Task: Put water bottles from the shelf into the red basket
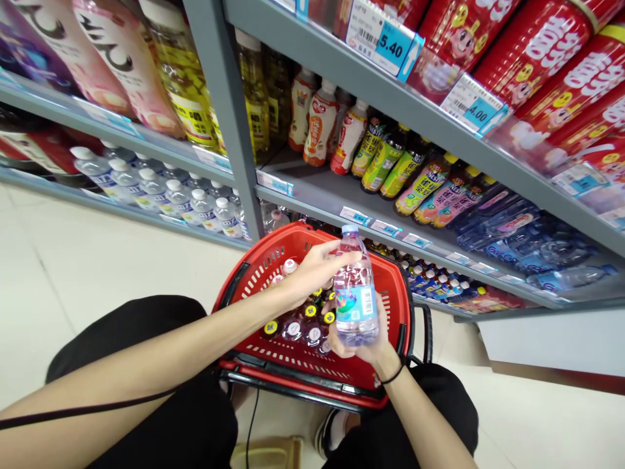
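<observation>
Both of my hands are on a clear water bottle (355,286) with a pale blue cap and a blue label, tilted slightly over a red shopping basket (390,280). My left hand (319,267) grips its upper part, fingers round the neck side. Lower down, my right hand (371,345) wraps the bottle near its base from behind and supports it. Below them in the basket stand several bottles, some with yellow caps (271,327) and some with whitish caps (293,330); my left forearm and the water bottle hide part of them.
Grey shelves (322,189) rise just beyond the basket, holding juice bottles (322,124), tea bottles (430,185) and, higher up, red cans (537,52). Small water bottles (156,189) line the low shelf at left. Between my feet is a yellowish stool (273,453).
</observation>
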### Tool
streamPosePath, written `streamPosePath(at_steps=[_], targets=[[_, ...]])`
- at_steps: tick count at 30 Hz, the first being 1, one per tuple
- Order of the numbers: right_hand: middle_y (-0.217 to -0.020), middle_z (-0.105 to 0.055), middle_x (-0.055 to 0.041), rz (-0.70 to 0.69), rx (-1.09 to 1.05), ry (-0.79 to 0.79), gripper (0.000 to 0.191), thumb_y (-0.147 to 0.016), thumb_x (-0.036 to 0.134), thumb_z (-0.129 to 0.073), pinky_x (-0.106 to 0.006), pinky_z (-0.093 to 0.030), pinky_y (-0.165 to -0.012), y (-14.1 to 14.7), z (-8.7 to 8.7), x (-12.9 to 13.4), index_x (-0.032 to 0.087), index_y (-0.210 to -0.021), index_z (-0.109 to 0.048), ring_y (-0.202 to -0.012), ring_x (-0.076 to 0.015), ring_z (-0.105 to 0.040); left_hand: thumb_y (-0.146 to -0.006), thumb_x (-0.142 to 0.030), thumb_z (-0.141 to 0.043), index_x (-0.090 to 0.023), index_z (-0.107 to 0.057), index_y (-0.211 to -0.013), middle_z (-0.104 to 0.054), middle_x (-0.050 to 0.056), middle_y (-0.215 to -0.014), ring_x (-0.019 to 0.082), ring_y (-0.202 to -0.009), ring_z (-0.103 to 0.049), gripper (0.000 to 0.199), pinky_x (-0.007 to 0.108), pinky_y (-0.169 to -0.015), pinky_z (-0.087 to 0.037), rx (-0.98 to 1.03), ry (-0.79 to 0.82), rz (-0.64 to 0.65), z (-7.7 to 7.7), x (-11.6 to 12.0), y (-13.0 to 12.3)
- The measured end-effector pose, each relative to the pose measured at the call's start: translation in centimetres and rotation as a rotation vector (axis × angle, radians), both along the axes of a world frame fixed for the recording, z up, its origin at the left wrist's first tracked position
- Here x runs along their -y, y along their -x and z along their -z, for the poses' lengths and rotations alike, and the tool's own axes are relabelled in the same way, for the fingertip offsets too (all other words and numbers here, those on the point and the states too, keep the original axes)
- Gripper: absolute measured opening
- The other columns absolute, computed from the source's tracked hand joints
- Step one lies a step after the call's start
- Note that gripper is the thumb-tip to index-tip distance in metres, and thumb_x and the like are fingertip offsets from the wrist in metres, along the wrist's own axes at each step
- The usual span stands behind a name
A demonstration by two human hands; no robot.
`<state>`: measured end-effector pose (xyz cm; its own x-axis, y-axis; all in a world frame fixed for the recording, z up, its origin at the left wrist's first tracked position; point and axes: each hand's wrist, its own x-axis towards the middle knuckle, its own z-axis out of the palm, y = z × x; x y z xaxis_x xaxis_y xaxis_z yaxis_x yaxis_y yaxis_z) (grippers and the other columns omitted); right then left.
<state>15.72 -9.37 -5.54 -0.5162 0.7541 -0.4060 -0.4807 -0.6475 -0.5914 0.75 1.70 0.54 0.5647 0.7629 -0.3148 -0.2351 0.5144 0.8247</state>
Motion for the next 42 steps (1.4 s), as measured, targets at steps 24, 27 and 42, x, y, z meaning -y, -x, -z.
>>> streamPosePath(at_steps=[24, 27, 42], targets=[[-0.076, -0.073, -0.0094, 0.362, 0.166, -0.086, 0.06, -0.078, 0.07, -0.073, -0.024, -0.039, -0.041, 0.5, -1.5, -0.5, 0.013, -0.097, -0.073, -0.048, -0.0133, -0.051, -0.074, -0.047, -0.085, -0.02, -0.069, -0.108, -0.071, 0.001, -0.08, 0.011, -0.057, -0.059, 0.046, 0.024, -0.053, -0.044, -0.156, 0.104, -0.272, -0.1, -1.6, 0.4], [-0.073, -0.072, -0.0082, 0.353, 0.217, -0.103, 0.058, -0.078, 0.07, -0.073, -0.022, -0.036, -0.04, 0.5, -1.1, -0.4, 0.014, -0.092, -0.072, -0.045, -0.0111, -0.047, -0.078, -0.044, -0.082, -0.02, -0.071, -0.107, -0.071, 0.001, -0.08, 0.01, -0.056, -0.057, 0.039, 0.023, -0.053, -0.042, -0.145, 0.099, -0.248, -0.1, -1.7, 0.6], [-0.046, -0.059, -0.0076, 0.354, 0.11, -0.048, 0.09, -0.08, 0.086, -0.036, -0.026, -0.033, -0.042, -0.2, -1.2, 0.5, 0.006, -0.09, -0.077, -0.039, -0.0156, -0.042, -0.083, -0.054, -0.075, -0.019, -0.071, -0.1, -0.071, 0.003, -0.08, 0.014, -0.061, -0.059, 0.039, 0.024, -0.056, -0.042, -0.147, -0.119, -0.037, 1.0, -1.8, 0.9]])
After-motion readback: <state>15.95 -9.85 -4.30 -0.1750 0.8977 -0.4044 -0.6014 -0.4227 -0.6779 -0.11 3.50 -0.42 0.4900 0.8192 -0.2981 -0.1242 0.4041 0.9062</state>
